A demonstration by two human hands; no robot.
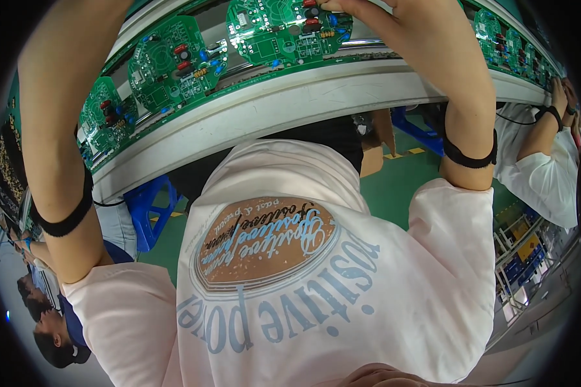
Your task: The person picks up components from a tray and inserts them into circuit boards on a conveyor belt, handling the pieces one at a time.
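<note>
At the top edge my right hand (374,11) reaches over a green circuit board (261,48). Its fingertips are pressed together at a red component (310,3) on that board, and the upper part of the hand is cut off. Whether anything is pinched there, I cannot make out. More red parts, blue disc parts and striped resistors stand on the board. My left forearm (71,58) passes beside a second green board (158,80), and its hand lies beyond the top edge, out of sight. A third board (103,116) sits farther left.
A white rail (290,90) runs along the near side of the boards. Further boards (490,35) line the right. Another person's hand (559,95) rests at the line on the right; people are also at the left. Below are blue supports (142,209) and a cardboard box (372,160).
</note>
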